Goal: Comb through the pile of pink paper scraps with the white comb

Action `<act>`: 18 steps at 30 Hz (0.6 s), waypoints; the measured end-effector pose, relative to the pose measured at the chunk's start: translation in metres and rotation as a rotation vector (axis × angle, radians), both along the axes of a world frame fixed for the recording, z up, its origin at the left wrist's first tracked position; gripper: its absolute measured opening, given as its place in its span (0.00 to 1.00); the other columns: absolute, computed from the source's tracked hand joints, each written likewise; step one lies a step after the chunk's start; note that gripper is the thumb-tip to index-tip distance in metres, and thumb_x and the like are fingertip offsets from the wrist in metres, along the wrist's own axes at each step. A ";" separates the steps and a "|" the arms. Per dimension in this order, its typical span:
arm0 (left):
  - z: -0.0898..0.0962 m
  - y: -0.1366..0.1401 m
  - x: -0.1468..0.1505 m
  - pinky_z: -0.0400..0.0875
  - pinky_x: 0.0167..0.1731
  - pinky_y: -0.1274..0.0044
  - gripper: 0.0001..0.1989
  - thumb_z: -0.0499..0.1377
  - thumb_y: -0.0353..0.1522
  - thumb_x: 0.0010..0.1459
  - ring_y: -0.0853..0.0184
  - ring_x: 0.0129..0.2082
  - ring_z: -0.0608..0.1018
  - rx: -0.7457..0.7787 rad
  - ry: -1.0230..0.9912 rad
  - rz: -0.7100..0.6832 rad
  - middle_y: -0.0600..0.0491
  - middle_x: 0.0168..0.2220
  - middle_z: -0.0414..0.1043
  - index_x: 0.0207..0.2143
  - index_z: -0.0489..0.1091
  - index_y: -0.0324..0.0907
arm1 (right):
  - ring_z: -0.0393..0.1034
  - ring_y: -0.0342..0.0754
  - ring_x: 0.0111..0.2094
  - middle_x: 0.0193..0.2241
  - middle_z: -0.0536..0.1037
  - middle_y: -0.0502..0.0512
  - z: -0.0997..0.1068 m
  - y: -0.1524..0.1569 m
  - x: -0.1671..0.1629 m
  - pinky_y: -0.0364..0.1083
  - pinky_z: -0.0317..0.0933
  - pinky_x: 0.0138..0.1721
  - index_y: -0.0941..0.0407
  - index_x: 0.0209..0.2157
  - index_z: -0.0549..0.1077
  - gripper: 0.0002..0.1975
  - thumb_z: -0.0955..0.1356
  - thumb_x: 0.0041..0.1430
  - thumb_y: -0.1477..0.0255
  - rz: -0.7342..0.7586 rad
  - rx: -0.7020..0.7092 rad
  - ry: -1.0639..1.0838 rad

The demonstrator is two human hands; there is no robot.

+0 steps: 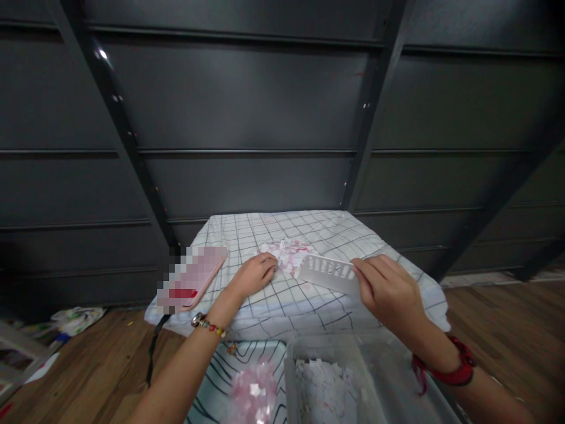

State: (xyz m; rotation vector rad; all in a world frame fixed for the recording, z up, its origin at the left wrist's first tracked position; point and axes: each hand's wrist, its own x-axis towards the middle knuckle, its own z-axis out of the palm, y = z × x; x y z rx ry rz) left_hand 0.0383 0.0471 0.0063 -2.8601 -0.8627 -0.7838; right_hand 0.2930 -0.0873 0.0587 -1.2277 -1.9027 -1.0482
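Observation:
A loose heap of small white and pink paper-like pieces (289, 254) lies on the white checked cloth (282, 227). At the heap's left edge rests my left hand (256, 274), its fingers curled together; whatever they hold, if anything, is hidden. My right hand (391, 288) pinches the right end of a white plastic strip with a row of slots (329, 274). The strip's far end reaches the heap's right side, tilted over the cloth.
A pink phone-like object (198, 280), partly blurred, lies at the cloth's left with a black strap hanging down. Below are a clear plastic box (289, 377) holding white pieces and a striped tray (207, 388) with pink shiny packets (253, 391). Dark metal panels (247, 100) rise behind.

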 end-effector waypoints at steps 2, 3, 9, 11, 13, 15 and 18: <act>0.000 0.000 0.000 0.67 0.45 0.75 0.10 0.48 0.25 0.57 0.67 0.42 0.71 0.000 -0.003 -0.001 0.50 0.40 0.70 0.37 0.68 0.39 | 0.61 0.47 0.27 0.22 0.70 0.55 0.001 0.001 -0.003 0.46 0.53 0.28 0.61 0.30 0.71 0.06 0.63 0.53 0.80 -0.006 0.013 -0.013; 0.000 0.000 0.000 0.67 0.45 0.75 0.10 0.48 0.25 0.57 0.67 0.42 0.71 0.001 -0.004 -0.002 0.50 0.40 0.70 0.37 0.68 0.39 | 0.61 0.47 0.27 0.22 0.70 0.55 0.001 0.002 -0.003 0.46 0.53 0.28 0.61 0.30 0.71 0.06 0.63 0.53 0.80 -0.009 0.015 -0.020; -0.001 0.000 0.000 0.67 0.45 0.74 0.11 0.49 0.24 0.56 0.66 0.42 0.72 -0.007 -0.006 0.003 0.50 0.41 0.70 0.37 0.68 0.39 | 0.60 0.47 0.26 0.21 0.69 0.55 0.003 0.007 0.001 0.46 0.52 0.27 0.61 0.29 0.71 0.06 0.63 0.52 0.80 -0.057 0.011 -0.063; -0.001 -0.001 0.000 0.67 0.45 0.74 0.11 0.49 0.24 0.55 0.67 0.42 0.72 -0.013 -0.007 0.002 0.49 0.41 0.70 0.37 0.68 0.38 | 0.59 0.47 0.27 0.21 0.69 0.55 0.004 0.008 0.002 0.46 0.52 0.28 0.61 0.29 0.71 0.06 0.63 0.52 0.80 -0.062 0.016 -0.062; 0.000 -0.001 0.000 0.66 0.45 0.74 0.11 0.49 0.24 0.55 0.67 0.42 0.72 -0.014 -0.004 0.001 0.50 0.41 0.70 0.37 0.68 0.39 | 0.60 0.47 0.27 0.22 0.70 0.55 0.005 0.010 0.003 0.46 0.52 0.28 0.60 0.30 0.71 0.06 0.62 0.52 0.80 -0.058 0.016 -0.053; 0.000 -0.001 0.000 0.66 0.45 0.74 0.11 0.48 0.24 0.55 0.67 0.42 0.72 -0.012 -0.001 0.000 0.50 0.41 0.70 0.37 0.68 0.39 | 0.60 0.47 0.28 0.23 0.70 0.55 0.005 0.012 0.004 0.46 0.52 0.28 0.60 0.31 0.71 0.07 0.62 0.52 0.79 -0.057 -0.003 -0.052; -0.001 0.000 0.000 0.67 0.45 0.74 0.11 0.48 0.24 0.56 0.67 0.42 0.72 -0.009 -0.002 0.003 0.50 0.41 0.70 0.38 0.68 0.39 | 0.61 0.47 0.28 0.23 0.70 0.55 0.004 0.014 0.008 0.46 0.52 0.28 0.59 0.31 0.71 0.07 0.61 0.53 0.79 -0.055 -0.052 -0.059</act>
